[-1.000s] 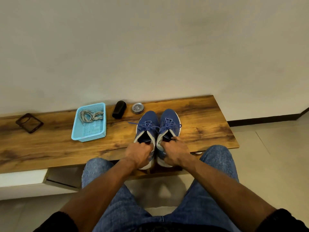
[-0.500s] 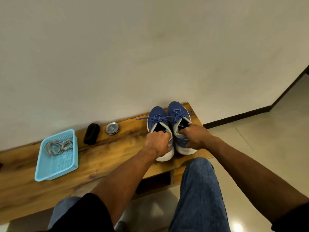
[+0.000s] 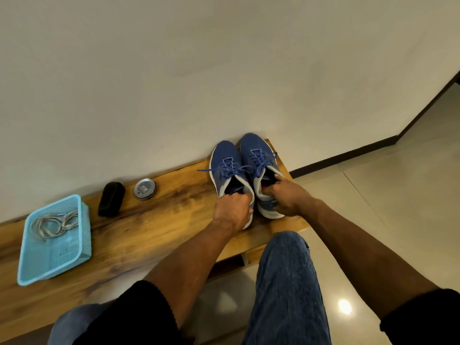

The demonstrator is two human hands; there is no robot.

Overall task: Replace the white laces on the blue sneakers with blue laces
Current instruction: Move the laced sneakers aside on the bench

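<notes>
Bench-end sneakers [image 3: 245, 170], fingers [image 3: 277, 179] inside collars

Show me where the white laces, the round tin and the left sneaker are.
white laces [image 3: 51, 224], head view, on the middle of the coiled bundle in the blue basket.
round tin [image 3: 145, 188], head view, on the centre of its lid.
left sneaker [image 3: 225, 158], head view, on the blue toe fabric.

Head view, tilted, down over bench [image 3: 154, 235]
</notes>
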